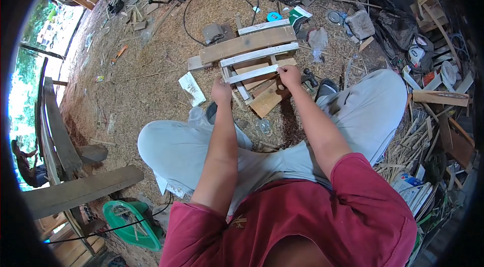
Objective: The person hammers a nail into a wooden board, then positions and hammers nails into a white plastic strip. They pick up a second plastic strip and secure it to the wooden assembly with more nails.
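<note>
Both my hands hold a short white wooden strip (252,73) by its two ends. My left hand (221,90) grips its left end, and my right hand (290,76) pinches the right end. The strip lies at the near side of a small wooden frame, parallel to a longer white slat (259,54). Beyond that slat a wide brown board (247,44) lies across the frame, with another white slat (264,26) farther back. A light wooden board (269,98) slants below my right hand. Just right of that hand is a hammer (310,78), partly seen.
Sawdust covers the ground (146,95). A white piece (192,89) lies left of the frame, a stone (360,24) at the upper right. A green basket (132,224) and a plank (85,190) are at lower left. Another person (27,163) sits at the far left.
</note>
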Motion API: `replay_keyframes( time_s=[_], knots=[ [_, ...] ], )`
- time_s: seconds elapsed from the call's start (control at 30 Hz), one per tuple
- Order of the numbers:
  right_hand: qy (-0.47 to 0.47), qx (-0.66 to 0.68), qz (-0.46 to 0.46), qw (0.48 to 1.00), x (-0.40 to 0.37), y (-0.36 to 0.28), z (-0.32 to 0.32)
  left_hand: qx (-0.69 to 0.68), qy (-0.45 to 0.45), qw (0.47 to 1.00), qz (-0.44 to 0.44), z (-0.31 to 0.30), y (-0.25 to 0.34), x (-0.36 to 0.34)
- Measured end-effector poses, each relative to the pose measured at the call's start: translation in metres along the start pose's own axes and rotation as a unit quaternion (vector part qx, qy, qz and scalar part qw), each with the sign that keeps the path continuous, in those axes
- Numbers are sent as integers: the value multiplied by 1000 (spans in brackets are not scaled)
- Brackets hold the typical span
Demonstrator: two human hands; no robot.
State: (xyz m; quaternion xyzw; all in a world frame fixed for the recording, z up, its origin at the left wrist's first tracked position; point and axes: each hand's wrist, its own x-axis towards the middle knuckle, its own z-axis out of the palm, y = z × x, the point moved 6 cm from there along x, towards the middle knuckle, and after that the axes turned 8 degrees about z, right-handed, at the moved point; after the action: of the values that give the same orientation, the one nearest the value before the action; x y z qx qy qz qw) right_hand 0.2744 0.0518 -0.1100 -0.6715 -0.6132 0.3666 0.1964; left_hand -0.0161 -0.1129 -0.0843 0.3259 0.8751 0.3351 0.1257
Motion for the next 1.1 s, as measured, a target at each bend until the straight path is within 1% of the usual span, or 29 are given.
replay_keyframes(
  time_s=[0.1,0.2,0.3,0.4,0.5,0.6,0.7,0.8,0.97,1.1],
  knots=[
    [6,-5,-2,1000,3,3,1,-1,-67,998,22,8,3,5],
    [-2,-12,8,1000,6,3,2,20,-45,995,92,8,4,5],
    [-17,-13,30,999,8,2,2,45,-41,980,188,6,9,6],
    [-22,-12,36,999,11,5,4,81,-118,976,165,10,7,6],
    [-24,-23,34,999,12,5,5,81,-127,968,198,10,4,5],
    [-19,-33,38,999,11,4,3,86,-91,959,255,10,0,10],
    [-14,-27,50,998,12,7,5,96,-97,959,249,8,3,13],
    [-16,-15,49,999,15,11,7,126,-128,956,233,5,12,11],
    [-16,2,20,1000,16,11,7,142,-127,953,235,3,18,11],
    [-16,-1,33,999,14,9,3,162,-128,953,222,4,20,11]
  ],
)
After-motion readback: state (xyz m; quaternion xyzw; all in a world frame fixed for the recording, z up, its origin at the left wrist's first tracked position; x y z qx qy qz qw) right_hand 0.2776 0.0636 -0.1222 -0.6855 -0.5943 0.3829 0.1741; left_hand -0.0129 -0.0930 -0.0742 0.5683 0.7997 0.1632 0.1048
